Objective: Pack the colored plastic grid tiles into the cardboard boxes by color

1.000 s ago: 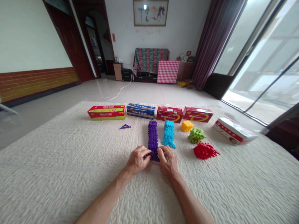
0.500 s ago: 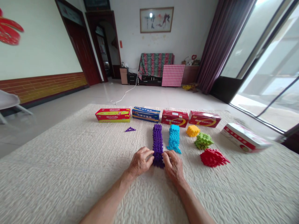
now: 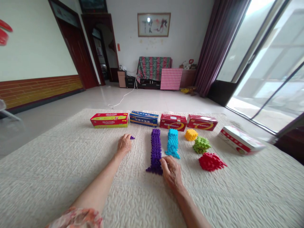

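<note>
Compared with the earlier frame, your left hand has left the near end of the purple strip and gone out to the small purple piece lying apart from it on the quilted cover; your right hand remains beside the strip's near right edge. The left fingers curl over most of the small piece, so whether they grasp it cannot be told. The right hand is half closed, thumb and forefinger at the strip's edge, apparently touching; a firm pinch cannot be confirmed. For this step, you would do well to take the small piece by its rim between thumb and forefinger, lifting it straight clear of the cover, while the right hand steadies the strip lightly enough not to twist its joints. The strip lies with its long axis running away from you, its far end toward the blue box, nearly parallel to the cyan strip on its right; its near end flares, with a point jutting left. Of the small piece, only an end pointing right shows past your fingers.
</note>
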Motion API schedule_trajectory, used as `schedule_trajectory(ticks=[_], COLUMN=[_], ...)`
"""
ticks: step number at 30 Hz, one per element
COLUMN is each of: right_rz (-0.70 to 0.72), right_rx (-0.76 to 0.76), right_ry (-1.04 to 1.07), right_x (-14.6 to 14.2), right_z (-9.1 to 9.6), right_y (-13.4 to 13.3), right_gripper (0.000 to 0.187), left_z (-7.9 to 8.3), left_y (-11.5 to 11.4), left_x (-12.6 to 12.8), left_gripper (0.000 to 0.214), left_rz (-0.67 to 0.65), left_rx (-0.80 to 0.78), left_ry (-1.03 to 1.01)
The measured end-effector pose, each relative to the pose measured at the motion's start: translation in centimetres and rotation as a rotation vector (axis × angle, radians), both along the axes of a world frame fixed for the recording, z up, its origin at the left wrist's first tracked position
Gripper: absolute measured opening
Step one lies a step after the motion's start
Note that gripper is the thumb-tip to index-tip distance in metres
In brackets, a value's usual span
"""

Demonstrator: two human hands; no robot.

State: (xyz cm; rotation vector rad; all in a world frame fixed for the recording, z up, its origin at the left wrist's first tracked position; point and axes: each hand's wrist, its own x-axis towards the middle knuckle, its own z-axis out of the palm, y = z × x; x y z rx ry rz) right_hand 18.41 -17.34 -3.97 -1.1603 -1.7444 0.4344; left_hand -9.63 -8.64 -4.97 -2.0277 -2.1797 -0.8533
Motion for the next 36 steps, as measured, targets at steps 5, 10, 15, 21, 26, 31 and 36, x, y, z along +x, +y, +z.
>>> schedule_trajectory(ticks=[5, 10, 15, 21, 26, 31, 36], right_rz=[-0.002, 0.000, 0.009, 0.036, 0.083, 0.108, 0.093], right_rx=[0.010, 0.028, 0.082, 0.157, 0.190, 0.204, 0.080], right_ry=[-0.002, 0.013, 0.065, 0.108, 0.092, 0.140, 0.232], right_x=[0.0, 0.1, 0.0, -0.4, -0.7, -0.9, -0.7], right_z=[0.0, -0.1, 0.1, 0.8, 1.0, 1.0, 1.3], right_y=[0.0, -0.1, -0.2, -0.6, -0.8, -1.2, -1.5], right_gripper=[0.031, 0.029, 0.020, 0.020, 0.021, 0.015, 0.013], left_z=[0.1, 0.6, 2.2, 4.7, 5.4, 4.8, 4.9], left_y=[-2.0, -3.6, -5.3, -9.8, -11.6, -11.5, -11.5], left_x=[1.3, 2.0, 4.4, 9.6, 11.8, 12.7, 12.5], left_gripper=[0.023, 0.020, 0.030, 0.040, 0.037, 0.035, 0.034], left_rz=[0.029, 0.015, -0.055, -0.393, -0.505, -0.543, -0.577], left_rx=[-0.065, -0.062, -0.074, -0.246, -0.337, -0.287, -0.293], left_ry=[-0.060, -0.255, -0.587, -1.231, -1.480, -1.417, -1.257])
